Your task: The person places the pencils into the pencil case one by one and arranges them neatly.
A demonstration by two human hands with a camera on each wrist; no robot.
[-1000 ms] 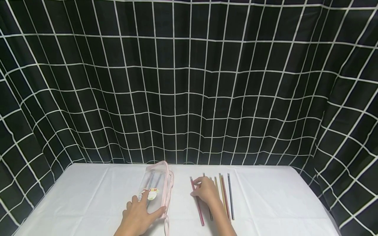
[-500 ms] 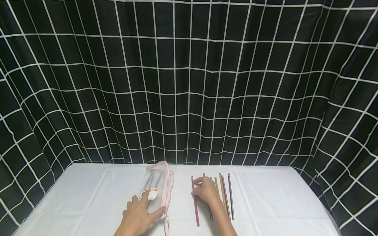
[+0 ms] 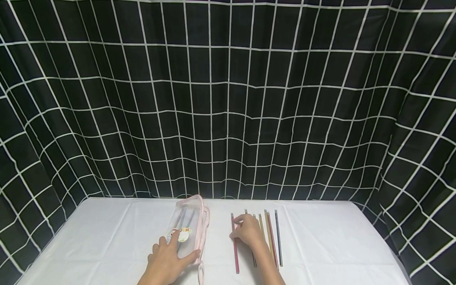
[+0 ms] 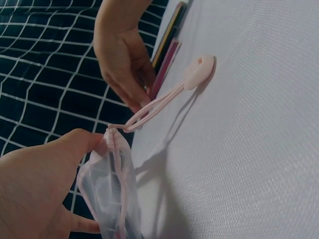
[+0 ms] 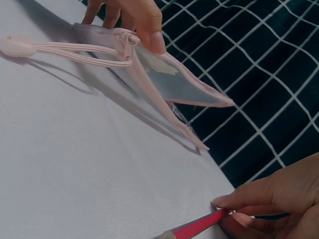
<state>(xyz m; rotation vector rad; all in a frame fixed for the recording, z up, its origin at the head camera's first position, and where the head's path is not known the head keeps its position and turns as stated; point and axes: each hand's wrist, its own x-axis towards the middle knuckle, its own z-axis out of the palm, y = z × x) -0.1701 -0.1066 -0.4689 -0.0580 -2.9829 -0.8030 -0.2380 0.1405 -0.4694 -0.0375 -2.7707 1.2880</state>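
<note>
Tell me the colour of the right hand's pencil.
The pencil is pinkish red, clearest in the right wrist view.

Gridded black cloth (image 3: 219, 97) hangs behind the white tabletop (image 3: 327, 237).

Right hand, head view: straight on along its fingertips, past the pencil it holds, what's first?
Probably the pink-trimmed pencil case, across a strip of white cloth from the red pencil that the right hand pinches. Fingertip height is unclear, so it could pass above.

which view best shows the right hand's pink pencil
Head: both ends of the pink pencil show; the right hand covers some. Left wrist shows its near part; right wrist, a stretch at the bottom edge.
</note>
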